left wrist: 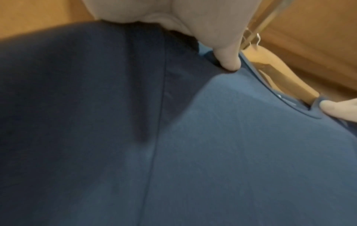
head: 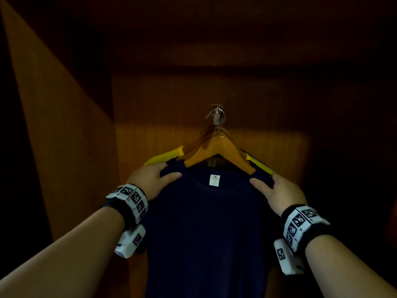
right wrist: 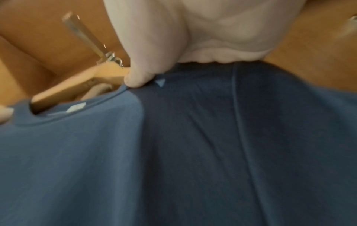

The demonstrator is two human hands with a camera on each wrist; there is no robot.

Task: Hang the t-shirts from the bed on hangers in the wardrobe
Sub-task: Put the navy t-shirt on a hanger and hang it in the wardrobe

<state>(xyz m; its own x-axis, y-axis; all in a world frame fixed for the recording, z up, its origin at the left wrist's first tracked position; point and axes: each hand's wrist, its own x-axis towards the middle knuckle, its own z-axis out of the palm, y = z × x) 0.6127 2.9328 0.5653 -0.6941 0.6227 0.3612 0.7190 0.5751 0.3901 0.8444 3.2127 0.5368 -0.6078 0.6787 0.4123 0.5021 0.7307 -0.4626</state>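
Left hand (head: 150,179) and right hand (head: 277,194) pinched navy t-shirt (head: 206,233) shoulders | wooden hanger (head: 217,151) hooked on wardrobe rail (right wrist: 85,33) | advice: tug both shoulders evenly, centring collar.

A dark blue t-shirt (head: 206,229) hangs on a wooden hanger (head: 217,152) inside the brown wardrobe (head: 64,130). The hanger's metal hook (head: 221,120) sits on the rail. The shirt's round neck shows a small white label (head: 214,180). Behind it hangs a yellow t-shirt (head: 163,157) on another wooden hanger.
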